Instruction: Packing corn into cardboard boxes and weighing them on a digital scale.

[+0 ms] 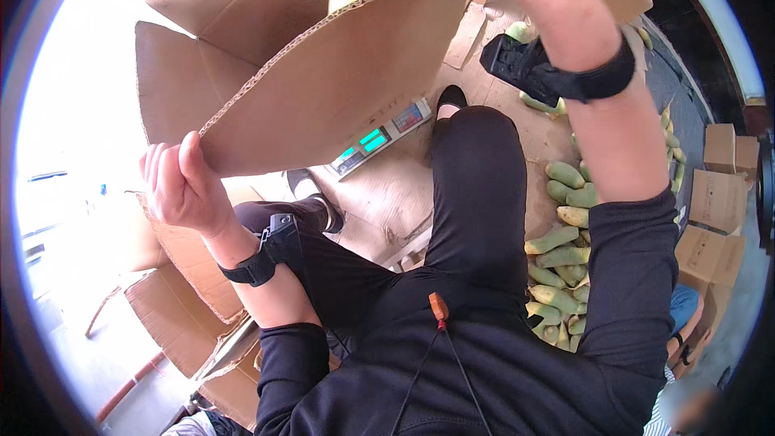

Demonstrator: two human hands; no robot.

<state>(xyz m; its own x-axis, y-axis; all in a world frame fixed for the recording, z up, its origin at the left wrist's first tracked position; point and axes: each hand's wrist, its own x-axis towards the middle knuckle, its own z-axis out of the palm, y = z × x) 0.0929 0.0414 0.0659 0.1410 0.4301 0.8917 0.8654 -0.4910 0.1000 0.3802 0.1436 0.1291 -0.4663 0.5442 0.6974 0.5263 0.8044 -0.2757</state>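
Observation:
A large open cardboard box (248, 54) stands before me, one broad flap (339, 79) lifted towards me. My left hand (181, 184) pinches the flap's near left corner between thumb and fingers. My right forearm reaches over the flap's right end; that hand is blurred and mostly beyond the top edge, so its grasp is hidden. A pale yellowish thing, blurred, shows inside the box behind the flap. Under the flap lies a digital scale (381, 139) with lit green displays. Both wrists wear black straps with small devices.
Many green-white radishes (560, 260) lie piled at the right of my leg. Cardboard boxes (717, 200) stand at the far right, near a partly seen person (687, 309). More open cardboard (181, 309) is at the left. Flattened cardboard (375, 197) covers the floor.

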